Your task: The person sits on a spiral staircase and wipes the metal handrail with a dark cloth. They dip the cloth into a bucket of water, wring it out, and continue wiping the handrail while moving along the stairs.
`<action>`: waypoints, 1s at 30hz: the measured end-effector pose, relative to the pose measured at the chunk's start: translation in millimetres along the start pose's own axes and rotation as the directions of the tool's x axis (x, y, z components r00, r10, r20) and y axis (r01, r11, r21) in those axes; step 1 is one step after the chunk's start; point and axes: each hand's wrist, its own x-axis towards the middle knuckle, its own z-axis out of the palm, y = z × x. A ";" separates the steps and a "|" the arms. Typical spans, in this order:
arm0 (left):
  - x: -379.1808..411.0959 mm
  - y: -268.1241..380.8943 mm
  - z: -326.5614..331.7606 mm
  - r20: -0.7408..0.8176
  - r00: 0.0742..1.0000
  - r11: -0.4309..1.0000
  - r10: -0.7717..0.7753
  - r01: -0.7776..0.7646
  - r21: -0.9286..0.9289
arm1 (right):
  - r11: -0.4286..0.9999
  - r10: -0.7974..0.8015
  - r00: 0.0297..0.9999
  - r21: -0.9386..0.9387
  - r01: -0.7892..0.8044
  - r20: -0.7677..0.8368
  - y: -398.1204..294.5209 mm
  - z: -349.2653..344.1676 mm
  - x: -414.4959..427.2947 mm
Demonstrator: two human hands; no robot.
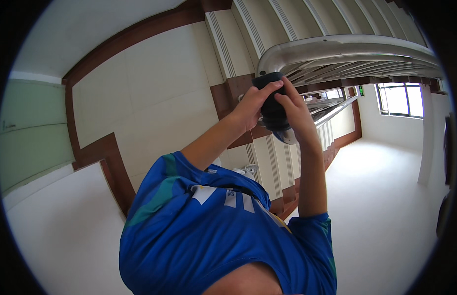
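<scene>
Between my two hands is a dark, soft-looking bundle (271, 104), perhaps folded cloth; its exact kind cannot be told. My left hand (249, 102) grips it from the left, thumb pressed near its far end. From the other side my right hand (297, 109) closes around it, with thumb and forefinger on its upper face. The bundle appears over the curved end of a metal stair handrail (320, 48), covering part of it. Whether it touches the metal cannot be told. Ridged folds show at its near end.
Stairs (265, 25) with grooved treads rise at the far side. Another flight (274, 167) descends to the right. A tiled landing (151, 81) with brown borders spreads leftward towards a pale green door (33, 125). A window (400, 99) is at the right. A pale shoe (250, 169) shows below my shirt.
</scene>
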 end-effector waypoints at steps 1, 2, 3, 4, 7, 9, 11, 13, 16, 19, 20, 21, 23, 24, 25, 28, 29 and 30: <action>5.8 1.1 -1.4 -0.009 1.000 1.000 0.009 -0.009 0.006 | 0.996 0.029 1.000 0.082 -0.029 -0.003 -1.7 -2.9 -1.9; 14.6 0.2 -4.2 -0.019 1.000 1.000 0.019 -0.019 0.012 | 0.997 0.003 0.999 0.083 0.000 -0.032 -0.7 -4.5 -5.1; 21.7 -1.6 -8.6 -0.031 0.999 0.999 0.028 -0.027 0.019 | 0.998 -0.059 0.997 -0.019 0.058 -0.046 3.8 0.7 -13.7; 29.1 -1.4 -13.5 -0.045 0.998 0.999 0.033 -0.031 0.039 | 0.986 -0.122 0.991 -0.121 0.115 -0.054 9.0 10.1 -23.2; 47.8 -0.3 -26.3 -0.043 0.998 0.999 0.044 -0.043 0.031 | 0.783 -0.295 0.954 -0.587 0.203 -0.063 6.5 32.1 -25.4; 56.5 -1.5 -33.8 0.017 0.999 0.997 0.042 -0.041 -0.061 | 0.532 -0.422 0.905 -0.820 0.211 -0.042 25.2 37.6 -5.3; 65.7 -18.5 -41.3 0.102 0.990 0.977 0.096 -0.074 -0.200 | 0.462 -0.460 0.887 -0.864 0.202 -0.039 27.4 40.4 2.7; 66.2 -31.6 -34.7 0.153 0.974 0.913 0.169 -0.097 -0.396 | 0.523 -0.400 0.915 -0.835 0.173 -0.061 20.1 30.4 16.8; 41.2 -30.6 -24.1 -0.061 0.991 0.956 0.121 -0.133 -0.262 | 0.563 -0.310 0.950 -0.813 0.150 -0.039 31.1 20.3 37.7; 10.9 -24.7 -1.1 -0.269 0.958 0.980 0.099 -0.141 -0.142 | 0.770 -0.029 1.000 -0.637 0.029 0.010 27.9 -4.9 54.1; 7.0 -28.7 1.7 -0.264 0.958 0.979 0.115 -0.155 -0.136 | 0.873 0.086 0.995 -0.485 -0.054 0.043 34.2 -16.5 53.9; 5.2 -28.4 3.3 -0.258 0.957 0.979 0.132 -0.166 -0.118 | 0.939 0.189 0.977 -0.309 -0.151 0.095 41.6 -23.3 54.7; 5.4 -17.6 5.2 -0.206 0.978 0.988 0.015 -0.046 -0.148 | 0.956 0.156 0.980 -0.267 -0.118 0.126 52.2 -30.9 57.0; 12.7 -12.2 1.1 -0.193 0.981 0.989 -0.009 -0.019 -0.145 | 0.966 0.135 0.979 -0.242 -0.096 0.150 54.3 -30.9 59.5; 22.3 -9.0 -1.5 -0.180 0.983 0.990 -0.036 0.010 -0.144 | 0.946 0.126 0.986 -0.312 -0.088 0.106 52.2 -30.6 60.5; 30.0 -6.3 -6.7 -0.123 0.992 0.995 0.021 -0.033 -0.094 | 0.828 0.007 1.000 -0.560 -0.009 -0.007 43.8 -20.3 53.3; 29.0 -6.0 -7.3 -0.099 0.994 0.992 0.038 -0.049 -0.114 | 0.742 -0.092 0.996 -0.668 0.055 -0.019 43.9 -14.0 45.9; 34.8 -4.5 -8.0 -0.190 0.976 0.993 0.105 -0.114 -0.039 | 0.511 -0.220 0.968 -0.860 0.009 -0.121 42.2 1.1 38.0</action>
